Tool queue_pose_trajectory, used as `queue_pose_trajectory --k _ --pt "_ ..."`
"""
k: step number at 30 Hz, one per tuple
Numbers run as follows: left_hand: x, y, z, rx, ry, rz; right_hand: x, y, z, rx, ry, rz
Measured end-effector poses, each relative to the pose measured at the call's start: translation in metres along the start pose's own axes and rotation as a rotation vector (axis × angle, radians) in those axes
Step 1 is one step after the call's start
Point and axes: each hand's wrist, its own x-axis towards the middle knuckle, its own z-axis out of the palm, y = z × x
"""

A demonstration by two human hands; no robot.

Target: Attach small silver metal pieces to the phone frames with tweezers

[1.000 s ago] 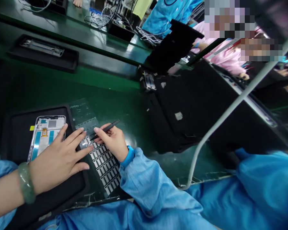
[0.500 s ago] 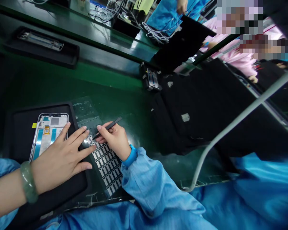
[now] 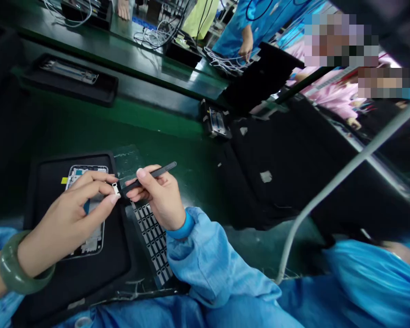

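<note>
Between the thumb and fingers of my left hand (image 3: 77, 209), closed in a pinch, is a small white sticker (image 3: 115, 187) with a dark window. My right hand (image 3: 164, 198) grips black tweezers (image 3: 164, 169), whose tips meet the sticker's edge. Under my left hand, partly hidden by it, a silver phone frame (image 3: 96, 243) with a yellow tab lies in a black tray (image 3: 114, 262). Right of the tray, below my right hand, rests a clear sheet (image 3: 153, 246) bearing rows of similar pale stickers; its upper part is partly covered by my fingers.
Another black tray (image 3: 105, 93) with a phone frame stands at the back left. A phone part sits in a black holder (image 3: 216, 122) farther right. Black cloth (image 3: 253, 182) spreads over the right side, and a grey cable (image 3: 314, 191) crosses in front. Co-workers stand beyond the bench.
My left hand has drawn back from the sticker sheet and closed into a pinch. The tweezers have moved left and up from the sheet, and a sticker is now off it between my hands.
</note>
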Motion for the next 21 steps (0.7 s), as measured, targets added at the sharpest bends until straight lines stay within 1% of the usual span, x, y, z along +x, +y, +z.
queue_pose_trajectory --k 3,7,9,11,13,16,18,21 --pt "0.000 -0.002 -0.005 -0.015 0.030 -0.001 0.001 -0.004 0.011 -0.099 -0.055 -0.062" --pt "0.001 -0.011 -0.015 0.030 -0.055 0.053 0.007 -0.011 0.017 -0.189 -0.129 -0.085" --pt "0.003 -0.021 -0.023 0.125 -0.081 0.093 0.014 -0.011 0.017 -0.186 -0.119 -0.083" --pt "0.004 -0.037 -0.031 0.269 -0.081 0.132 0.022 -0.008 0.018 -0.167 -0.074 -0.073" --pt "0.004 -0.055 -0.036 0.396 -0.107 0.144 0.031 -0.003 0.020 -0.146 -0.033 -0.048" --pt "0.000 -0.075 -0.039 0.466 -0.148 0.142 0.042 0.006 0.028 -0.112 -0.029 -0.011" --pt "-0.003 -0.081 -0.039 0.482 -0.144 0.160 0.049 0.012 0.035 -0.096 -0.042 -0.002" --pt "-0.004 -0.082 -0.037 0.506 -0.125 0.175 0.059 0.018 0.042 -0.083 -0.045 -0.008"
